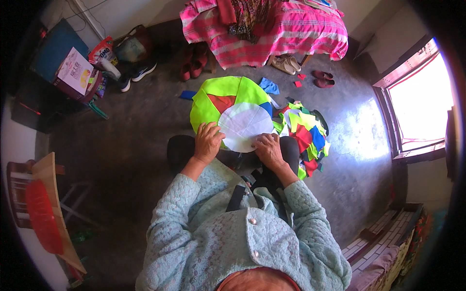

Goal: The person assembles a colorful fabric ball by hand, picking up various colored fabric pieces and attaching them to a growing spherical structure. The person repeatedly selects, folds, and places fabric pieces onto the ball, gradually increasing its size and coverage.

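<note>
Lying above the dark-clad knees [178, 153], one thin, flat white disc [243, 119], faintly creased; outline round, hence no long axis.

Position: over the five o'clock portion of one large round patchwork piece [205, 114] of lime-yellow, red and blue cloth.

Left hand [208, 141]: at the disc's nine o'clock edge, over the lime border. Grip narrow, fingers bunched, holding the patchwork's edge where the disc meets it; the underside is hidden.

Right hand [268, 148]: at the disc's four to five o'clock edge. Grip narrow, holding the disc's edge. Neither hand is nearer; both touch. From the left grip the disc's middle lies toward two o'clock; from the right, toward eleven.

Adjacent: one loose heap of lime, red, blue and white cloth scraps [303, 136], at two o'clock from the right hand, within its reach.

Lettering: one white-fronted cardboard box [73, 72] with dark print and a yellow picture, at ten o'clock from the left hand; beyond it, one red plastic packet [103, 51] with bold white letters. No writing can be made out on disc, patchwork or scraps.
</note>
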### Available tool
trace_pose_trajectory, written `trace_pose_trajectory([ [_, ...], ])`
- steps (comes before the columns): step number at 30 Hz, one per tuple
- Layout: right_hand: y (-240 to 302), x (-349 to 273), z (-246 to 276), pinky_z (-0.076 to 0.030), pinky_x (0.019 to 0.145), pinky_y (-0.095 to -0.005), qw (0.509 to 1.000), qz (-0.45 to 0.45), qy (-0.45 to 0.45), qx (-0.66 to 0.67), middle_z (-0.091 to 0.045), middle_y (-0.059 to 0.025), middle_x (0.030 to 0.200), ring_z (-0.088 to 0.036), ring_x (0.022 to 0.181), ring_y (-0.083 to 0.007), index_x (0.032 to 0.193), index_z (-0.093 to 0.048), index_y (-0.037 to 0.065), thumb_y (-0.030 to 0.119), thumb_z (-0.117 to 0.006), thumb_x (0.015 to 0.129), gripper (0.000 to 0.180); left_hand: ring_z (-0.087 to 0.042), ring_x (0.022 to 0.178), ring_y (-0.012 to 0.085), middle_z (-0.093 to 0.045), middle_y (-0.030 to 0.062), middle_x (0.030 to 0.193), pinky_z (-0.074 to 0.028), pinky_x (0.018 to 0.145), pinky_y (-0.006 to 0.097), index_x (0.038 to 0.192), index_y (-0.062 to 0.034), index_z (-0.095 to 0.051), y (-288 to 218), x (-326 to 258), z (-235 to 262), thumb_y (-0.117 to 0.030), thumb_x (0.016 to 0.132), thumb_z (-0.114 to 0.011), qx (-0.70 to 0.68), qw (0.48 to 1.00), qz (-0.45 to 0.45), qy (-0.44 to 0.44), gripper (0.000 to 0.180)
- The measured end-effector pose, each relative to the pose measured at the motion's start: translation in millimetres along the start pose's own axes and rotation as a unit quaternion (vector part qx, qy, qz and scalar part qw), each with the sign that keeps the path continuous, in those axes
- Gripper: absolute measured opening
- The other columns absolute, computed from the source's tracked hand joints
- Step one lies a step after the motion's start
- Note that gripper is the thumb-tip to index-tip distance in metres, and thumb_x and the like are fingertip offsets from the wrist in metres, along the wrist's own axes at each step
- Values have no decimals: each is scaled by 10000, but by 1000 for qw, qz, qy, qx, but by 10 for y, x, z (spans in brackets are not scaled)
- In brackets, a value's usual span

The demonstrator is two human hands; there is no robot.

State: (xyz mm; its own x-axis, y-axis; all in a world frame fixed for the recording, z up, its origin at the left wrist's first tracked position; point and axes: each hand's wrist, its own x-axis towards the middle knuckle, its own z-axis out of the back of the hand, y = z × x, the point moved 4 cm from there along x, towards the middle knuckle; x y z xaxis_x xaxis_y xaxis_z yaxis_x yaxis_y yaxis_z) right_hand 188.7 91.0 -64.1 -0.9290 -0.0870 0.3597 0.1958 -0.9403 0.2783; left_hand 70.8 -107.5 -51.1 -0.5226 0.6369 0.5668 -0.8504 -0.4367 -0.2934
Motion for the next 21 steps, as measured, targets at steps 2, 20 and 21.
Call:
trace_pose_trajectory([
  [2,14,-7,6,-350,907,-425,1000,5,13,1,-591,-18,968,-533,1043,-227,903,-644,141,135,-674,704,202,-540,1092,257,-616,47,981,-384,973,457,774,-126,-652,17,-27,-10,-76,722,-666,3,1000,2,7,73],
  [20,-847,-1358,561,-445,809,-361,869,-416,-228,140,-648,-86,916,-599,913,-255,913,-646,28,179,-653,875,156,-535,1098,326,-602,99,1062,-403,949,457,792,-76,-640,-354,527,-60,30,677,-613,-81,995,47,-23,159],
  [21,-927,-1572,409,-466,729,-314,816,-480,-245,209,-649,-91,875,-607,796,-186,935,-639,1,221,-636,909,222,-510,1150,340,-580,123,1134,-382,987,463,890,-78,-642,-404,599,-150,-22,719,-647,-95,994,49,18,180],
])
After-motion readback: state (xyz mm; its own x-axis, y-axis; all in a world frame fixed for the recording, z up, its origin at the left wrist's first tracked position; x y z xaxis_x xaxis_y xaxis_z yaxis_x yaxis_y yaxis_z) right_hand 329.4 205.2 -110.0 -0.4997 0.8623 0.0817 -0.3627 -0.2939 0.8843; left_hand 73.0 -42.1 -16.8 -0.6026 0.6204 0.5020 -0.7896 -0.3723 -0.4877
